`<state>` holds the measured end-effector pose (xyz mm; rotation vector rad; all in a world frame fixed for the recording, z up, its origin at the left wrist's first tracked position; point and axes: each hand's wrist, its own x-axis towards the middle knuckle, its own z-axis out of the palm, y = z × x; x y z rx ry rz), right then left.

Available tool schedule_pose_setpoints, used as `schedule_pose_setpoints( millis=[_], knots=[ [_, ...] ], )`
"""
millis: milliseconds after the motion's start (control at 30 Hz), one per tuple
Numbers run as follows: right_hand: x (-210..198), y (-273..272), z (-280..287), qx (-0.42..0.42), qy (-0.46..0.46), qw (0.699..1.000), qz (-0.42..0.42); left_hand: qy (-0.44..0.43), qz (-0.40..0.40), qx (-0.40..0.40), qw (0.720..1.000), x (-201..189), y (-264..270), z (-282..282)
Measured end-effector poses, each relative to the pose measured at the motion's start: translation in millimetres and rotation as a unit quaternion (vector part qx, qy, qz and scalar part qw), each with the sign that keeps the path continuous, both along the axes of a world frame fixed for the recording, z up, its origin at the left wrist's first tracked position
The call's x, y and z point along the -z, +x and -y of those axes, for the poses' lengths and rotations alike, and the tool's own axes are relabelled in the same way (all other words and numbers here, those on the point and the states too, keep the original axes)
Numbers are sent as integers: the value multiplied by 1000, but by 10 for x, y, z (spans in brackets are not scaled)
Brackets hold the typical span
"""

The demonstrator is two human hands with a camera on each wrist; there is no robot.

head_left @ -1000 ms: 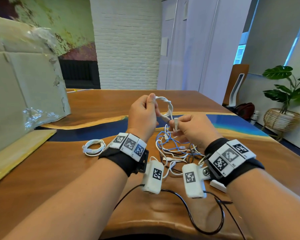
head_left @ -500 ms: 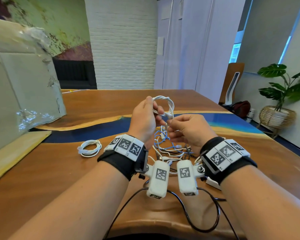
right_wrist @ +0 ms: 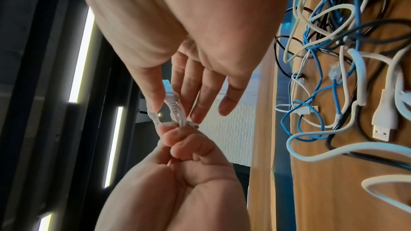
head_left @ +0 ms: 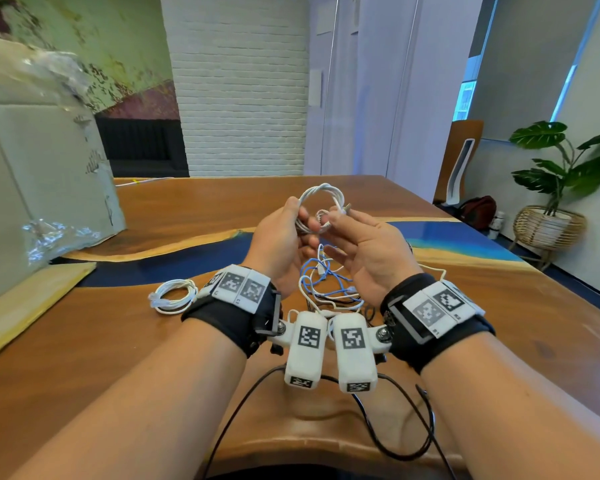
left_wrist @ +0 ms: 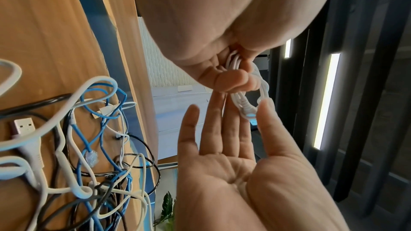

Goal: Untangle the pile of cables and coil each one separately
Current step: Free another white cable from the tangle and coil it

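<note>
I hold a small coil of white cable (head_left: 321, 195) in the air above the table with both hands. My left hand (head_left: 293, 223) grips the coil's left side, its fingers curled round the strands (left_wrist: 235, 62). My right hand (head_left: 342, 221) pinches the coil's plug end (right_wrist: 170, 100) between thumb and forefinger, while its other fingers stay straight. Below my hands, a tangled pile of blue, white and black cables (head_left: 326, 285) lies on the wooden table (head_left: 499, 323). A white cable, coiled (head_left: 172, 296), rests on the table to the left of my left wrist.
A large cardboard box (head_left: 42, 188) stands at the left on a pale board (head_left: 32, 306). Black cords (head_left: 378, 431) from the wrist cameras loop over the table's near edge. A USB plug (right_wrist: 383, 129) sticks out of the pile.
My right hand has risen from below the coil to its right side, taking the plug end with it. The loop in my hands now looks wider and rounder.
</note>
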<state>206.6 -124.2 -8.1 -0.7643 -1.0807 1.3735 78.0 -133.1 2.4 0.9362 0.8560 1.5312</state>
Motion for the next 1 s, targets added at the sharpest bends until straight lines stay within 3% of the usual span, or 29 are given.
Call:
schedule_pose_setpoints(
  millis=[167, 333, 500, 600, 733, 900, 1000],
  knots=[
    [-4, -6, -46, 28, -11, 1000, -6, -12, -51, 0, 999, 47, -16, -38],
    [0, 31, -83, 24, -23, 998, -48, 52, -147, -2, 988, 45, -22, -36],
    [-22, 53, -25, -35, -7, 995, -93, 56, -185, -1, 981, 86, -76, -72],
    [-27, 36, -1, -54, 20, 998, -39, 40, -169, 3, 985, 115, -109, -55],
    [-13, 29, 23, -18, 110, 981, 157, 43, -164, -23, 985, 192, -157, -38],
    [-24, 47, 64, -52, 111, 982, 145, 82, -241, -61, 965, 240, -236, -79],
    [-10, 45, 55, -5, 136, 973, 186, 96, -221, -58, 969, 205, -219, -79]
  ],
)
